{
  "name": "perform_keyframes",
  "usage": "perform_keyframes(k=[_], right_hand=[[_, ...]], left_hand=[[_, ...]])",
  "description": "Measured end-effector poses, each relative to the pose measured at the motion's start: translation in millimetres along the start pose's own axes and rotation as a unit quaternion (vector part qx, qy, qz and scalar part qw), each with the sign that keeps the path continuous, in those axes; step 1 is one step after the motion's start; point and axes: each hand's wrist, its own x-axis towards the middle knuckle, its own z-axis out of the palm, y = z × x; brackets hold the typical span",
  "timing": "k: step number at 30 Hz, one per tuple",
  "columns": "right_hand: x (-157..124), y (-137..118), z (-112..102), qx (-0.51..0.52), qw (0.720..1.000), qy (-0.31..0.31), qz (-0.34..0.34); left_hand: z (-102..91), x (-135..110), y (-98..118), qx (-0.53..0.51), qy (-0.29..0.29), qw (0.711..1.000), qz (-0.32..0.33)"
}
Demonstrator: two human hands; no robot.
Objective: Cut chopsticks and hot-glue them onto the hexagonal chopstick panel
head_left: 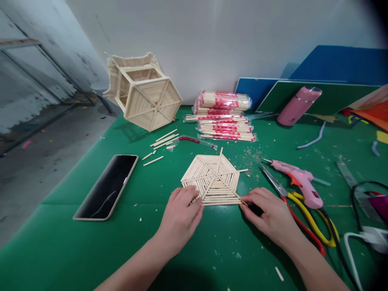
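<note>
A flat hexagonal panel of wooden sticks (214,178) lies on the green table (91,250). My left hand (181,216) rests at its near-left corner, fingers curled and pinching the end of a stick there. At the near-right corner my right hand (268,214) has its fingertips pinched on the end of a diagonal stick that sticks out of the panel.
A black phone (106,186) lies to the left. A larger stick model (142,93) stands at the back, with loose sticks (162,141) and wrapped stick bundles (226,117) nearby. To the right are a pink glue gun (298,182), red and yellow cutters (298,210), a pink bottle (298,106) and cables (357,238).
</note>
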Motion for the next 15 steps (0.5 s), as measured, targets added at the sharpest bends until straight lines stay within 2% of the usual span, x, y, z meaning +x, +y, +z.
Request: perform_keyframes(k=[8, 15], right_hand=[[1.6, 0.8, 0.6, 0.007, 1.0, -0.008, 0.002], [2.3, -6.9, 2.1, 0.02, 0.999, -0.025, 0.01]], left_hand=[[-3.6, 3.3, 0.6, 0.012, -0.003, 1.0, -0.006], [-5.8, -0.3, -3.9, 0.001, 0.024, 1.0, 0.01]])
